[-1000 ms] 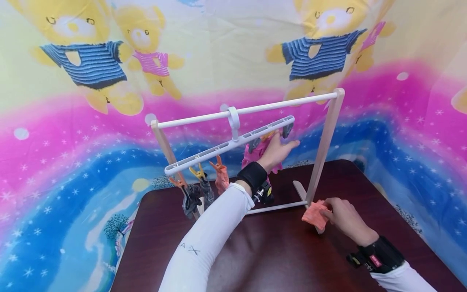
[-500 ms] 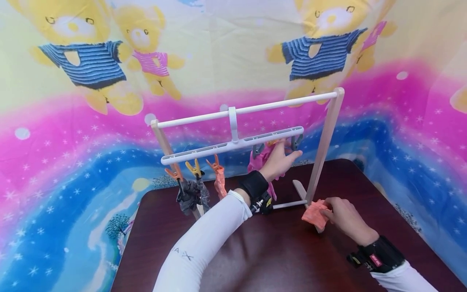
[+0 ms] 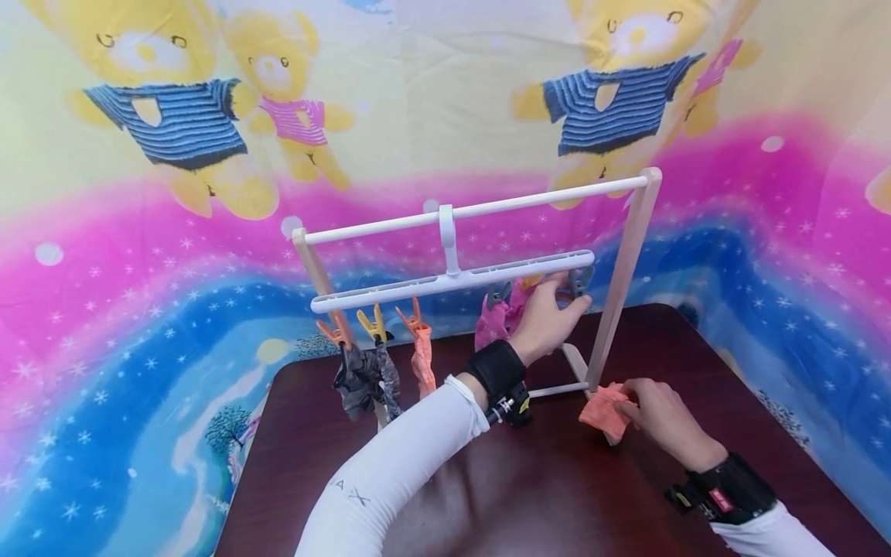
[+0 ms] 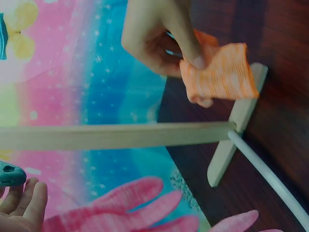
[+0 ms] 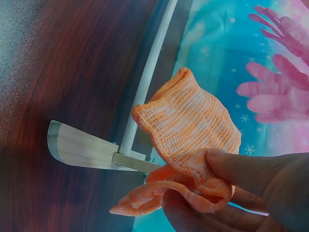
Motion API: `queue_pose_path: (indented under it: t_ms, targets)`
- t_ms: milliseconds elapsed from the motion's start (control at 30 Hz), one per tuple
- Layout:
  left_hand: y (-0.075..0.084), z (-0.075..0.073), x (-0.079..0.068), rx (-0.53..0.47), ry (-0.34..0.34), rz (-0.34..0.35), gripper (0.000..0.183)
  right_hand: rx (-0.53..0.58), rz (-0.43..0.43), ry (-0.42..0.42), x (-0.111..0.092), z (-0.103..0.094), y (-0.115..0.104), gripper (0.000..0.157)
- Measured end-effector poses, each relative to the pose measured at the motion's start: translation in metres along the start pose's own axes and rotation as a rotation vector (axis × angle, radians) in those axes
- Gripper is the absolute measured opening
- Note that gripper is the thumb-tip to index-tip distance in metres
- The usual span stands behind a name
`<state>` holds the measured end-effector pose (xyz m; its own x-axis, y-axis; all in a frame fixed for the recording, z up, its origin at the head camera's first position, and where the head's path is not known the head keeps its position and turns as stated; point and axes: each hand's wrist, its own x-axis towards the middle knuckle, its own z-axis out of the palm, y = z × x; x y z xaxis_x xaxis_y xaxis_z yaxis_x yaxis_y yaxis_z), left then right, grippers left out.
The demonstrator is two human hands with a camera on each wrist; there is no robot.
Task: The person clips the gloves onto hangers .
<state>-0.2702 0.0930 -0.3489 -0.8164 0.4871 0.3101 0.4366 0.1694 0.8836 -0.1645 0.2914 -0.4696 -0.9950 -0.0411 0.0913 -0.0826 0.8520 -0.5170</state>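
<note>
My right hand point(image 3: 664, 422) pinches an orange knitted sock point(image 3: 605, 410) by the thumb and fingers, just above the table at the rack's right foot. In the right wrist view the sock point(image 5: 193, 125) droops in folds. My left hand point(image 3: 550, 321) is at the right end of the white hanger point(image 3: 515, 271), beside a grey clothespin point(image 3: 580, 285). In the left wrist view its fingertips point(image 4: 36, 195) are close under that clothespin point(image 4: 10, 175); whether they grip it is hidden. Pink gloves point(image 3: 493, 321) hang by another grey clothespin point(image 3: 498, 294).
The hanger hooks over the white rail point(image 3: 550, 196) of a rack with wooden posts point(image 3: 626, 271). At its left end orange and yellow clothespins point(image 3: 372, 323) hold grey socks point(image 3: 362, 379) and an orange sock point(image 3: 422, 360). A dark wooden table point(image 3: 515, 487) stands before a printed backdrop.
The hanger has turned, its right end coming down and to the right along with my left hand. The pink gloves shifted right too. My right hand has kept its place, holding the sock.
</note>
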Motion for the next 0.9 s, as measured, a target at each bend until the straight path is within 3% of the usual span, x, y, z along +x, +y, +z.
queue_pose_path:
  t_ms: [300,533,767,900]
  targets:
    - [0.022,0.007,-0.001,-0.034,0.027,0.031,0.032,0.007,0.015,-0.017,0.0,0.0,0.0,0.013]
    - [0.029,0.013,0.0,-0.043,0.069,0.06,0.025,0.001,0.018,-0.02,0.0,-0.001,0.0,0.015]
    - [0.033,0.016,0.002,-0.015,0.116,0.068,0.022,0.0,0.024,-0.019,0.001,0.0,0.0,0.015]
    - [0.038,0.018,0.001,0.044,0.173,0.059,0.03,0.0,0.011,-0.01,0.001,0.0,0.0,0.015]
